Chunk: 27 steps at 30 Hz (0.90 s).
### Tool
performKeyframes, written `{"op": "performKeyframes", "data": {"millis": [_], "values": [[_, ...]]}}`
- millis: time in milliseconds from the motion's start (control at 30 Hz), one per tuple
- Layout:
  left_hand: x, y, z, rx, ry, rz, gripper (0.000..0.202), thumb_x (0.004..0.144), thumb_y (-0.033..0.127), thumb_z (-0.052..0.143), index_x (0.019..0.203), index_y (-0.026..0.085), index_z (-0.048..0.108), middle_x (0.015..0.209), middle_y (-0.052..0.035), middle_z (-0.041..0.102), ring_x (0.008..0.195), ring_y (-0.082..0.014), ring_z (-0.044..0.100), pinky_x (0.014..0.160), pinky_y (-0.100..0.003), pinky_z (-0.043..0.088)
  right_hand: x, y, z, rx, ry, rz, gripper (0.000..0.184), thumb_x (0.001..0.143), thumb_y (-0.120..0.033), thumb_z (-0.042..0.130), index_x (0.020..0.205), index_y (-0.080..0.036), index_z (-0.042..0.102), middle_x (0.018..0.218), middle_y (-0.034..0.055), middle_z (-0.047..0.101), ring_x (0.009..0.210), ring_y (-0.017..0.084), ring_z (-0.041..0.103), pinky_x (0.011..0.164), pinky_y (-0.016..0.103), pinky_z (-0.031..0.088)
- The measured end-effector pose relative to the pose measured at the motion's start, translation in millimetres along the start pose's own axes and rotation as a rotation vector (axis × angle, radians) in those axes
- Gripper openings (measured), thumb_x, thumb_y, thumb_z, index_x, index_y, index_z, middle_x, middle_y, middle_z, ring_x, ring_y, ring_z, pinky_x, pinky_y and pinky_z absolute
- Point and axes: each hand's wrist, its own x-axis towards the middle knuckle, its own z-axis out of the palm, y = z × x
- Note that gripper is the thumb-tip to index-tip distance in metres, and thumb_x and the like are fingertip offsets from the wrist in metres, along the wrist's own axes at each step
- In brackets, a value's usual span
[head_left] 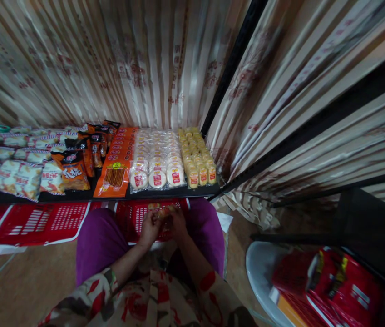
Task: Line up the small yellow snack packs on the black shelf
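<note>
My left hand (pixel 150 227) and my right hand (pixel 178 221) meet over a red plastic basket (pixel 130 230) between my knees. Both sets of fingers are closed around a small yellow-wrapped snack pack (pixel 163 212), partly covered by the fingers. Just behind it, a similar yellow pack (pixel 153 205) lies in the basket. On the shelf above, yellow snack packs (pixel 202 172) of the same look stand in rows at the right end. Beside them are rows of round white crackers in clear wrappers (pixel 157 178).
Left along the black shelf (pixel 165 194) are a flat orange packet (pixel 113 175), black-and-orange bags (pixel 73 171) and white snack bags (pixel 20 176). More red baskets (pixel 42 222) sit below. Striped curtains (pixel 145 59) hang behind black posts. A pale tub (pixel 260 268) with red packages (pixel 356 290) stands right.
</note>
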Motion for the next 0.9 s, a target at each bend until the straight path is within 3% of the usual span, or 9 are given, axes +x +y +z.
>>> {"op": "performKeyframes", "data": {"millis": [100,200,400,567,667,800,900], "values": [[-0.4,10.4,2.4,-0.045,-0.021,-0.013,0.023,0.072,0.029,0.057,0.092,0.017,0.057,0.090,-0.0041,0.058,0.075,-0.0147,0.058,0.072,-0.030,0.049,-6.1,-4.4,-3.4,0.027,0.048,0.014,0.042,0.052,-0.029,0.065,0.092,-0.022,0.053,0.069,-0.0045,0.064,0.062,0.015,0.061,0.058,0.028,0.049],[0.2,16.8,5.4,-0.050,-0.011,-0.002,0.023,0.073,0.033,0.057,0.089,0.017,0.057,0.085,-0.0030,0.057,0.074,-0.0151,0.056,0.071,-0.030,0.048,-11.9,-9.7,-10.7,-0.059,0.046,-0.051,0.033,0.059,-0.033,0.063,0.088,-0.020,0.055,0.073,-0.0022,0.065,0.065,0.016,0.062,0.060,0.029,0.050],[2.2,36.7,6.1,0.042,-0.018,0.179,0.013,0.074,0.025,0.055,0.086,0.020,0.058,0.092,-0.0040,0.057,0.088,-0.0182,0.056,0.076,-0.033,0.048,-20.2,-23.9,-29.0,-0.391,0.053,-0.213,0.033,0.068,-0.045,0.059,0.088,-0.018,0.057,0.084,0.0049,0.066,0.077,0.020,0.063,0.071,0.033,0.051],[7.3,65.0,7.1,0.134,-0.074,0.337,0.014,0.077,0.019,0.052,0.088,0.021,0.060,0.097,-0.0043,0.056,0.094,-0.0182,0.055,0.087,-0.036,0.046,-24.9,-33.7,-35.2,-0.590,0.081,-0.479,0.043,0.075,-0.038,0.054,0.113,-0.017,0.053,0.104,0.0099,0.065,0.096,0.022,0.061,0.087,0.038,0.048],[12.8,79.4,12.4,0.118,-0.105,0.434,0.015,0.078,0.018,0.052,0.090,0.020,0.060,0.100,-0.0048,0.054,0.096,-0.0177,0.054,0.088,-0.034,0.046,-27.5,-40.4,-37.0,-0.738,0.116,-0.669,0.046,0.078,-0.037,0.052,0.118,-0.015,0.052,0.113,0.0134,0.060,0.106,0.023,0.054,0.094,0.041,0.043],[19.1,102.4,22.2,0.109,-0.143,0.535,0.016,0.080,0.016,0.050,0.092,0.020,0.060,0.102,-0.0053,0.054,0.100,-0.0171,0.054,0.091,-0.033,0.046,-31.7,-55.9,-41.9,-0.951,0.219,-0.945,0.042,0.084,-0.038,0.047,0.119,-0.017,0.055,0.118,0.0142,0.053,0.111,0.025,0.047,0.095,0.044,0.039],[23.5,124.2,31.1,0.124,-0.185,0.601,0.017,0.080,0.014,0.049,0.093,0.020,0.060,0.104,-0.0057,0.055,0.103,-0.0175,0.053,0.093,-0.034,0.045,-33.4,-70.7,-46.7,-1.043,0.316,-1.042,0.043,0.086,-0.037,0.046,0.124,-0.019,0.051,0.115,0.0137,0.052,0.105,0.024,0.047,0.091,0.045,0.040]]}}
